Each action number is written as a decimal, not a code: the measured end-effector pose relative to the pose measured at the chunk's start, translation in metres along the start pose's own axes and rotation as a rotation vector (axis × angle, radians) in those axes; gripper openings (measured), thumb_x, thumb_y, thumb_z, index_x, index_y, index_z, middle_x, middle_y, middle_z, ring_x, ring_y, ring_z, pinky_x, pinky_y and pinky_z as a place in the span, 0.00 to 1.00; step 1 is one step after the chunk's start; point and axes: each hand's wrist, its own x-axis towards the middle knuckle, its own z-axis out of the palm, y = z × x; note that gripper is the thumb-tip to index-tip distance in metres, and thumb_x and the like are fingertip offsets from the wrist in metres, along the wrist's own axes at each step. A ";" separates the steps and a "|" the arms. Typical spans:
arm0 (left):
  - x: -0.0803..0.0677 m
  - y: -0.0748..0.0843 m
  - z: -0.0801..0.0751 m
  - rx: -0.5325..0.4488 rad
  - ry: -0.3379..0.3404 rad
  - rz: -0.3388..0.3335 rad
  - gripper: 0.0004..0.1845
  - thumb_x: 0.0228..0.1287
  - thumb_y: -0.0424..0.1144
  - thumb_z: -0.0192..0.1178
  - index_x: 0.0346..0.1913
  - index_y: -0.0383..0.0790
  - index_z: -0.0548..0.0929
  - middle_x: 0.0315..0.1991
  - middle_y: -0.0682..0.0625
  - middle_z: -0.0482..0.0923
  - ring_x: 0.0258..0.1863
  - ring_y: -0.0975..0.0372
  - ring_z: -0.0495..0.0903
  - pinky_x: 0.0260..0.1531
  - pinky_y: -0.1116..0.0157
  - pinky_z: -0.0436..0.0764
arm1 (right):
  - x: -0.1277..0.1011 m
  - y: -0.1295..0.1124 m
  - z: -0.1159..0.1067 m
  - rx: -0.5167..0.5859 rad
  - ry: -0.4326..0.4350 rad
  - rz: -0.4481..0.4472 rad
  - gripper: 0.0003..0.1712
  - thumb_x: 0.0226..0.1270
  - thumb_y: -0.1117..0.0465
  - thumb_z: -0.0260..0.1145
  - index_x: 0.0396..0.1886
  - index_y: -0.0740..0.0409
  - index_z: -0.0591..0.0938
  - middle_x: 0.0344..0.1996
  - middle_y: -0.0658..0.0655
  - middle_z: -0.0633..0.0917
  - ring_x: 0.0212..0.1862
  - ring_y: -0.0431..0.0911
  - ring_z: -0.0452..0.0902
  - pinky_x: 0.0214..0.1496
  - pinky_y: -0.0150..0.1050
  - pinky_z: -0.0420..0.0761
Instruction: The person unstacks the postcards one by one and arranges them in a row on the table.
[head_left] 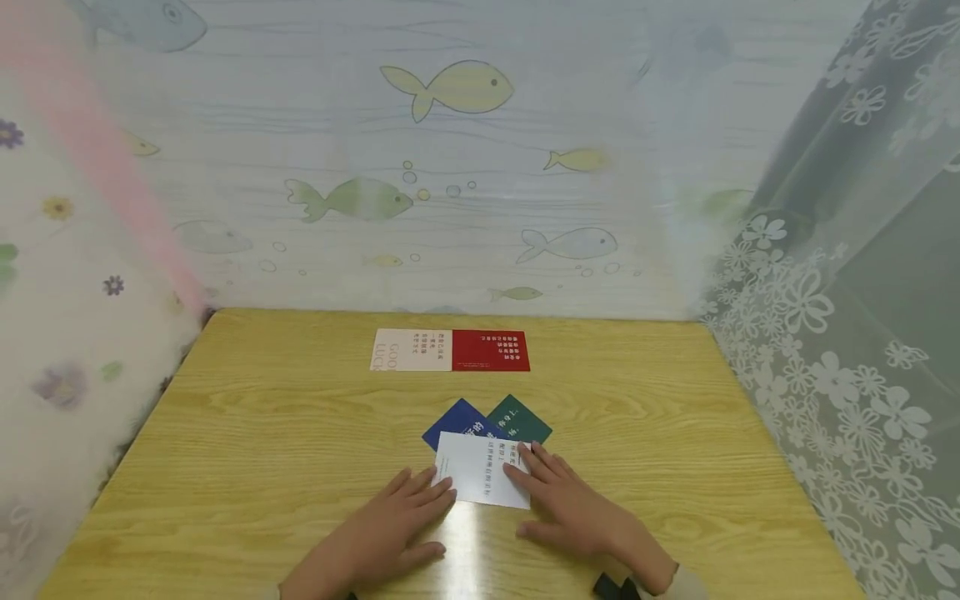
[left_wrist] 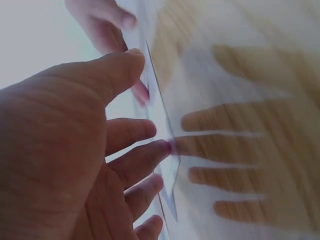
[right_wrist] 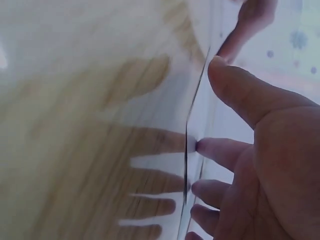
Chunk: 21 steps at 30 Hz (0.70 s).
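Note:
A white card [head_left: 472, 468] with printed characters lies near the front of the wooden table, overlapping a blue card [head_left: 459, 422] and a green card [head_left: 522, 419] behind it. My left hand [head_left: 393, 521] touches the white card's left edge with its fingertips, fingers extended and thumb spread. From the other side, my right hand [head_left: 573, 504] rests its straight fingers on the card's right part. In the left wrist view the card [left_wrist: 162, 135] appears nearly edge-on at the fingertips. The right wrist view shows the card's edge [right_wrist: 189, 125] beside the right fingertips.
Farther back on the wooden table [head_left: 637, 392] lie a pale card [head_left: 412, 350] marked GOOD LUCK and a red card [head_left: 491, 350], side by side. A fish-patterned curtain [head_left: 450, 208] hangs behind the table, and a lace curtain [head_left: 847, 392] borders it at right.

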 end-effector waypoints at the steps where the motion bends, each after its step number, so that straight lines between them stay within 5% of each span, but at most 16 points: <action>1: 0.000 0.002 0.000 0.013 0.001 0.015 0.33 0.76 0.61 0.50 0.77 0.49 0.69 0.77 0.53 0.65 0.79 0.51 0.58 0.78 0.45 0.57 | 0.001 0.002 0.000 -0.002 0.006 0.003 0.46 0.71 0.36 0.62 0.82 0.45 0.60 0.83 0.57 0.50 0.83 0.57 0.40 0.81 0.62 0.51; 6: 0.002 0.000 0.000 0.090 0.066 0.050 0.30 0.76 0.55 0.53 0.75 0.48 0.71 0.77 0.52 0.65 0.79 0.54 0.59 0.77 0.47 0.59 | 0.005 0.009 -0.003 -0.005 0.036 -0.006 0.48 0.69 0.37 0.65 0.82 0.47 0.59 0.83 0.57 0.51 0.83 0.57 0.39 0.82 0.60 0.49; 14: 0.020 -0.032 -0.008 0.110 0.205 0.008 0.35 0.69 0.55 0.63 0.73 0.42 0.73 0.79 0.45 0.60 0.80 0.50 0.54 0.78 0.46 0.56 | 0.007 0.021 -0.009 -0.021 0.081 0.012 0.59 0.59 0.36 0.73 0.82 0.52 0.56 0.82 0.60 0.51 0.83 0.58 0.40 0.83 0.59 0.48; 21: 0.030 -0.048 -0.014 0.050 0.163 -0.082 0.49 0.60 0.65 0.65 0.78 0.41 0.65 0.81 0.45 0.54 0.82 0.50 0.47 0.80 0.48 0.50 | 0.013 0.028 -0.014 -0.020 0.111 0.033 0.61 0.58 0.35 0.73 0.81 0.59 0.57 0.81 0.63 0.53 0.82 0.62 0.43 0.81 0.62 0.51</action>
